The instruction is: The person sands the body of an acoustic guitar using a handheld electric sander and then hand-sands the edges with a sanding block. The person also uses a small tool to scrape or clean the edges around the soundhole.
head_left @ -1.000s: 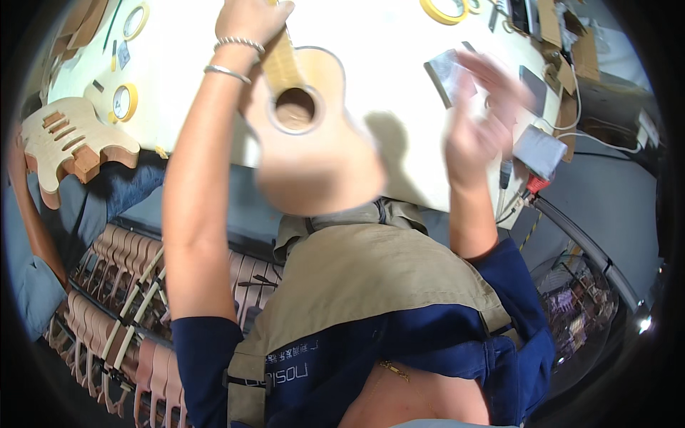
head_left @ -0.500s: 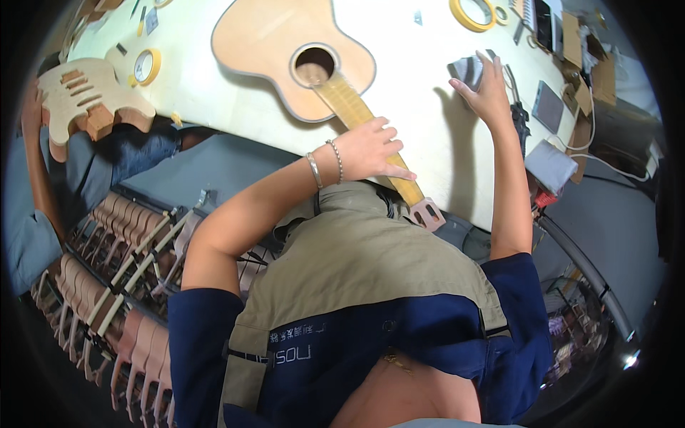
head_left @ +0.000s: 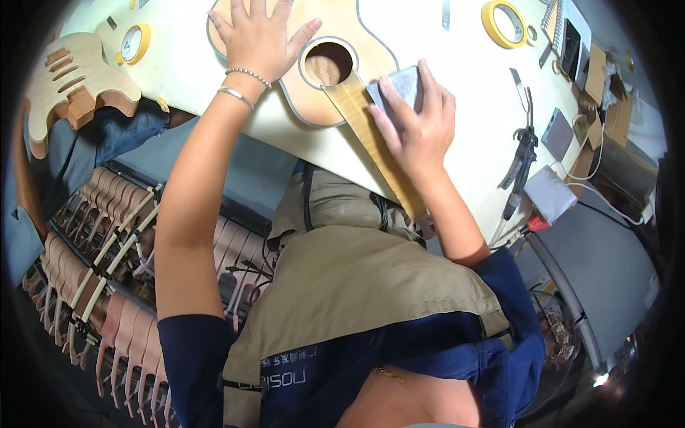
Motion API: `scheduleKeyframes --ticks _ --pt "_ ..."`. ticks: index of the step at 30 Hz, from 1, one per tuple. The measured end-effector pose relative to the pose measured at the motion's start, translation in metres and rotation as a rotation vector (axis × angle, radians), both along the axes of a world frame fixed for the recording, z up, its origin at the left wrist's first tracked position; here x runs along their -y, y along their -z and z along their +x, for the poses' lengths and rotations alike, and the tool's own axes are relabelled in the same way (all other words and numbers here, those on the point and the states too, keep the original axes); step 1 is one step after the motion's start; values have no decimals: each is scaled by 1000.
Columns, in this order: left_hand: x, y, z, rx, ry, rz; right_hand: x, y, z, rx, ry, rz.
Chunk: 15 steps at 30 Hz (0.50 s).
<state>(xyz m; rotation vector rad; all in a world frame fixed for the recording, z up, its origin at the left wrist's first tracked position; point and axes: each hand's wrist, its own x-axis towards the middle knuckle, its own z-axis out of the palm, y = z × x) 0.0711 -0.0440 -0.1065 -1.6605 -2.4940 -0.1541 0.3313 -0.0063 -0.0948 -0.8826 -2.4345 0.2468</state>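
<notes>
My left hand [head_left: 258,44] lies spread on the pale wooden top of an acoustic guitar [head_left: 312,107], left of its soundhole, fingers apart. The guitar lies face up, its fretboard [head_left: 385,171] covered in yellowish tape and reaching toward me; my forearm hides much of the headstock. My right hand [head_left: 421,132] grips a grey rectangular block [head_left: 405,80] beside the soundhole, at the top of the fretboard.
Tape rolls [head_left: 504,25], a black clamp-like tool [head_left: 522,150], cables and cardboard [head_left: 596,75] line the white table [head_left: 471,107]. At left lie an unfinished electric guitar body [head_left: 75,96] and a co-worker's arm [head_left: 27,178]. Racks of guitar necks [head_left: 128,342] stand below.
My left hand has moved from the neck onto the body. My right hand took hold of the block at the table's right and brought it leftward to the fretboard. The guitar was turned, neck toward me.
</notes>
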Motion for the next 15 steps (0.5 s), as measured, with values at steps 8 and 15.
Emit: scheduleKeyframes --ticks 8,15 --pt "5 -2 0 -24 34 21 -8 8 -6 0 -49 -3" --pt "-1 -1 0 -67 46 8 -22 0 -34 -4 -53 43"
